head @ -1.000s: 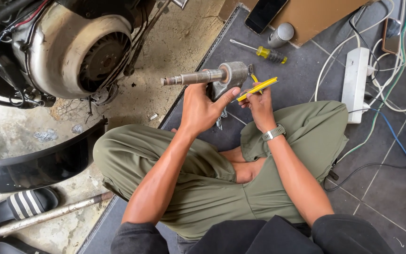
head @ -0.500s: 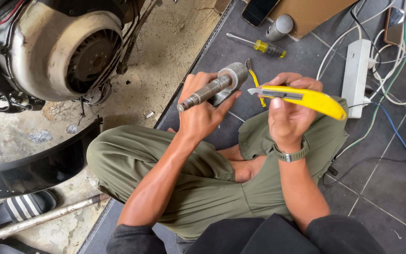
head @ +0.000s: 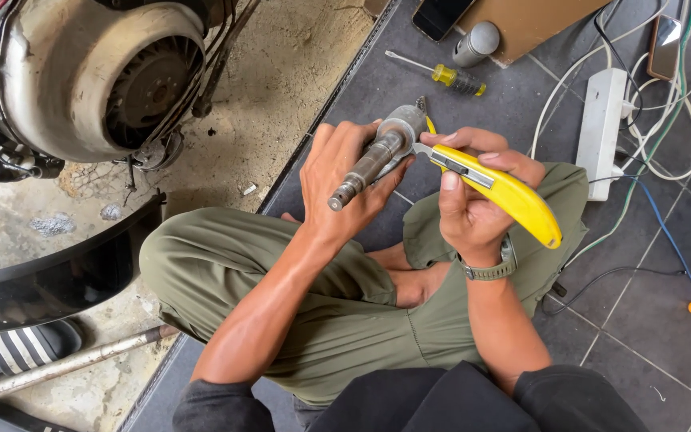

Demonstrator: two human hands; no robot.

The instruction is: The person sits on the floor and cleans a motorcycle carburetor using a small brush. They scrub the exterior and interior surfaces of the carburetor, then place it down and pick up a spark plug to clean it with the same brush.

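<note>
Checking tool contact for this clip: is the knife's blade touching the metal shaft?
Touching. The head view shows the yellow knife's blade tip meeting the shaft just below its wide end, no gap visible. Left hand holds the shaft.

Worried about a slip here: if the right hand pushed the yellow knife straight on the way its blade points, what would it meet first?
The right hand aims the knife up-left, its tip already at the metal shaft held in the left hand. It would probably meet the shaft first, then the left fingers behind it; depth is unclear.

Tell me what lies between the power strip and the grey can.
In the head view, only bare grey floor and white cables lie between the power strip and the can.
</note>
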